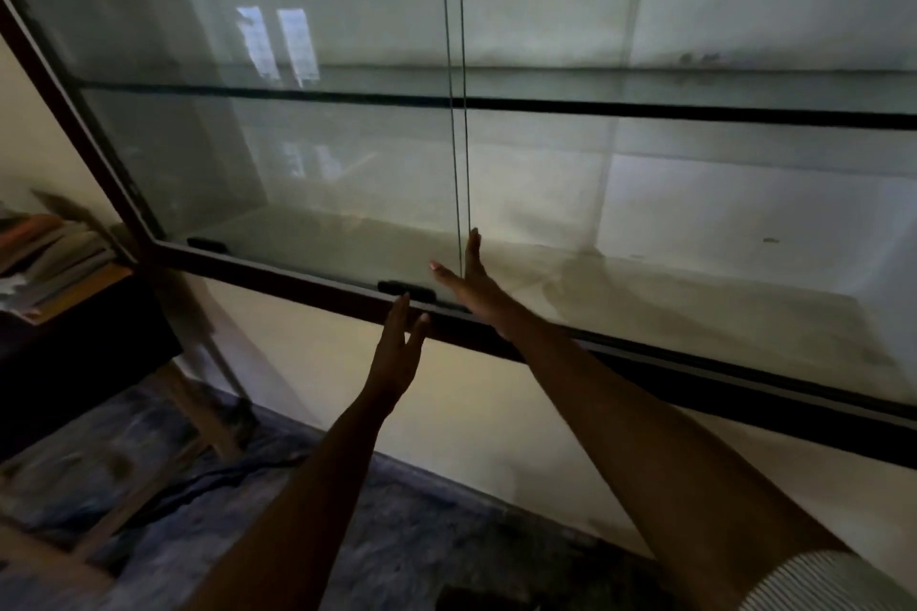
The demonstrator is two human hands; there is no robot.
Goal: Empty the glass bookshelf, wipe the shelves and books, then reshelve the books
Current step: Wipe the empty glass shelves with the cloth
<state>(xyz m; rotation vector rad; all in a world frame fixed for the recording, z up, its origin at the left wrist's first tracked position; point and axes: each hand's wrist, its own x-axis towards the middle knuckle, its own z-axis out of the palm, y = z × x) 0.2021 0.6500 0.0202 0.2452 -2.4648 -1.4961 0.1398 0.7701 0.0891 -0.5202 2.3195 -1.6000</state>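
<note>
Cream wall (347, 362) runs behind and below the glass bookshelf (297, 283), which hangs on it and fills most of the view. Blue carpet (422, 536) covers the floor beneath. Both the middle glass shelf (694, 114) and the bottom shelf (645, 293) are bare. At far left a stack of books (54, 258) lies on a dark table (74, 352). The right hand (471, 283) reaches into the case, its fingers straight along the vertical edge of the left glass door (278, 164), thumb spread to the left, gripping nothing. The left hand (397, 352) is also flat and holds nothing, its fingertips at the bottom frame just below a small black handle (407, 290).
</note>
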